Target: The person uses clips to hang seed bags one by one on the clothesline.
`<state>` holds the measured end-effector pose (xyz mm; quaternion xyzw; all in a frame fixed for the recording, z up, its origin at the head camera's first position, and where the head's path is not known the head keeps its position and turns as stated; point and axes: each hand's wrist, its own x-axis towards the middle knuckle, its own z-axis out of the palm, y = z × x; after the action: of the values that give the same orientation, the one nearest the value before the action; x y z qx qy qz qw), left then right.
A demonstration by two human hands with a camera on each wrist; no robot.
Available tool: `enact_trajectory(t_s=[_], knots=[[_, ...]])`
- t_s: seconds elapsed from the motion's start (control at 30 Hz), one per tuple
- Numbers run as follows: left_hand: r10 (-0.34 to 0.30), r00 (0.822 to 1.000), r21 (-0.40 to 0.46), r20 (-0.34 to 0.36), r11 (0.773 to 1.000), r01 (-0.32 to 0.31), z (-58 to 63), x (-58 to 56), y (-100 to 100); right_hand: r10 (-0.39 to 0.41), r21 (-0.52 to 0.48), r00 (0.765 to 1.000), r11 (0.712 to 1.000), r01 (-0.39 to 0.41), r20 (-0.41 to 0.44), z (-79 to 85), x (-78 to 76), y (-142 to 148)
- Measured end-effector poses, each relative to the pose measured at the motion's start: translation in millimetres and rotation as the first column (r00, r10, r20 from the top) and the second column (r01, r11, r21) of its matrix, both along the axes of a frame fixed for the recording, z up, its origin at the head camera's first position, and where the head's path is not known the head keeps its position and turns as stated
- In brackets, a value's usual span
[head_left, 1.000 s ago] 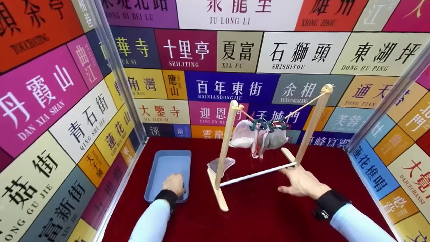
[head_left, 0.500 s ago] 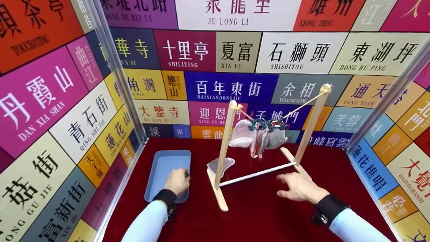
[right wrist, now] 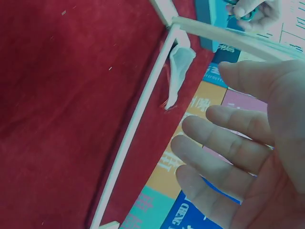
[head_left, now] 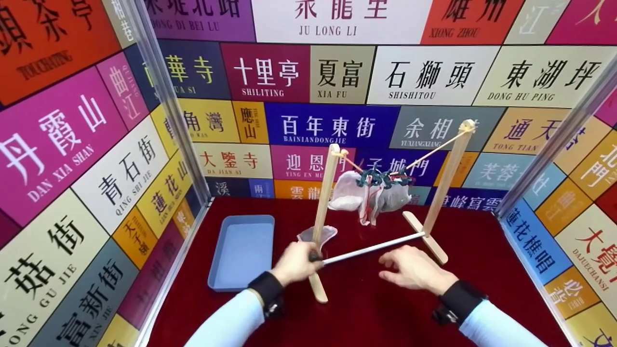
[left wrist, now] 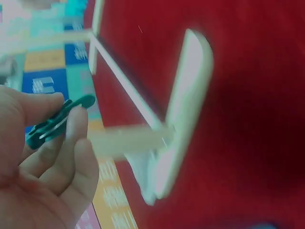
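My left hand pinches a dark green clothespin between thumb and fingers, in front of the left post of a small wooden drying rack. Fingers spread and holding nothing, my right hand hovers by the rack's white crossbar. Between the post tops runs a cord, sagging in the middle. Dark green clothespins cluster there, with thin whitish pouches and red strings hanging below. Another pale pouch lies on the table behind the left post, also visible in the right wrist view.
To the left of the rack is a shallow blue tray. Dark red cloth covers the table. Printed panels with clear corner strips enclose the back and both sides.
My left hand has moved from the blue tray rightward to the rack's left post, carrying the clothespin. My right hand has moved left, away from the rack's right foot.
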<state>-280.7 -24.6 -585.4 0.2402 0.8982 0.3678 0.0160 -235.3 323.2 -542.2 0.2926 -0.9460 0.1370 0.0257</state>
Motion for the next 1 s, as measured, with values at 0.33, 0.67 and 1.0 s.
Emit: enact_trajectory(t_s=[0.33, 0.67, 1.0], knots=[[-0.110, 0.945, 0.371, 0.308, 0.928, -0.013, 9.5, 15.7, 71, 0.002, -0.080, 0.999, 0.997, -0.005, -0.032, -5.4, 0.1, -28], [-0.161, 0.873, 0.547, 0.461, 0.826, -0.136, 6.5, 21.7, 96, -0.022, -0.104, 0.991, 0.995, 0.008, -0.134, -16.6, 1.7, -27], [0.002, 0.947, 0.388, 0.321, 0.912, -0.133, -17.4, 3.6, 104, 0.085, 0.016, 0.959, 0.996, -0.084, -0.269, -18.0, 0.0, -12]])
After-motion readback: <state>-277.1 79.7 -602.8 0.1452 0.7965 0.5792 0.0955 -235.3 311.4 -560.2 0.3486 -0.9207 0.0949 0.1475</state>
